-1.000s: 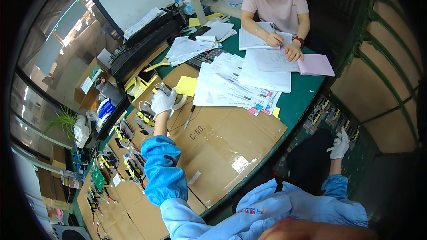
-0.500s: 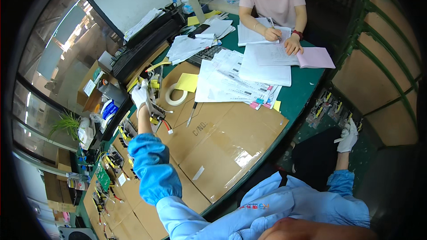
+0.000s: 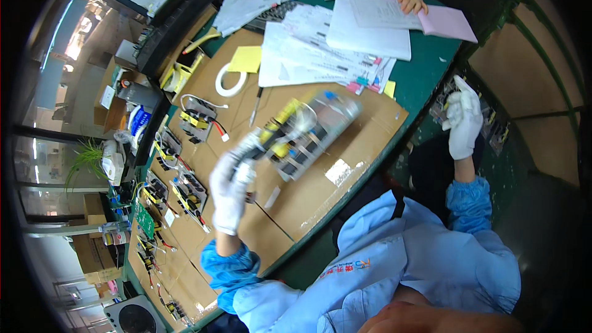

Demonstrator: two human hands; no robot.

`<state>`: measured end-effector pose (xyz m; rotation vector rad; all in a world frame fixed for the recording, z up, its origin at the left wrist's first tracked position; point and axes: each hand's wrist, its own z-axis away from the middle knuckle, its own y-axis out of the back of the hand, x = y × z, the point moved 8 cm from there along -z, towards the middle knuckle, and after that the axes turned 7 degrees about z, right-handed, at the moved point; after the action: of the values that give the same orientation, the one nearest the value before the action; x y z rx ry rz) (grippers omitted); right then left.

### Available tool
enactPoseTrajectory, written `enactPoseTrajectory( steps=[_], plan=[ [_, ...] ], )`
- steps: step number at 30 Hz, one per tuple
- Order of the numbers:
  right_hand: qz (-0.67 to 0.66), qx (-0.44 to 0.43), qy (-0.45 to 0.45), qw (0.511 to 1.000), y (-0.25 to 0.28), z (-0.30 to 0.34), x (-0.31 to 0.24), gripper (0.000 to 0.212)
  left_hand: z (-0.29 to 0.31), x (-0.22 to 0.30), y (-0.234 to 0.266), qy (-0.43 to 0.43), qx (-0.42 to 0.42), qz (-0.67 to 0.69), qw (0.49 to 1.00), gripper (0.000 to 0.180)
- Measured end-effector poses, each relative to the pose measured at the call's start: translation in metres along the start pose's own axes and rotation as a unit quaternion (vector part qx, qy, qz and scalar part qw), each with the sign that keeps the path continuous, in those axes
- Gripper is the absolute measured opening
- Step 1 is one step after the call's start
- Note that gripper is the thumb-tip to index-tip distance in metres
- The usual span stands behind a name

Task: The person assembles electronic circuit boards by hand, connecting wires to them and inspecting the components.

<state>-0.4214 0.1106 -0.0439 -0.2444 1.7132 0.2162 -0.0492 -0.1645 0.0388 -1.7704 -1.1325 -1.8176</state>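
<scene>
My left hand (image 3: 233, 188) gripped a board (image 3: 311, 139) — blurred, mid-frame, over the cardboard (image 3: 308, 205). At the frame's right, my right hand (image 3: 464, 120) was near other boards (image 3: 497, 137) — open or closed, I couldn't tell.

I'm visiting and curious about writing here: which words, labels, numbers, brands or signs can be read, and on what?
Wording located, not copied:
Light-blue fabric jacket: red lettering beside a small coloured logo.
Loose white paper sheets: print too small to read.
White-and-pink paper booklet: faint marks, too small.
Blue-and-white plastic package: white marks, too small.
Grey, yellow and black circuit assembly in the white-gloved left hand: blurred, nothing readable.
</scene>
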Motion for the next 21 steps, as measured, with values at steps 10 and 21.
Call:
enactPoseTrajectory(
  steps=[10, 21],
  plan=[
    [0.026, -0.391, -0.004, 0.92, -0.104, 0.073, -0.011, 0.028, 0.065, -0.038, -0.048, -0.065, -0.064, -0.304, 0.948, 0.045],
    [0.312, -0.434, 0.436, 0.724, -0.161, 0.145, -0.038, 0.048, 0.14, -0.005, -0.107, -0.276, 0.008, -0.36, 0.891, 0.02]
  ],
)
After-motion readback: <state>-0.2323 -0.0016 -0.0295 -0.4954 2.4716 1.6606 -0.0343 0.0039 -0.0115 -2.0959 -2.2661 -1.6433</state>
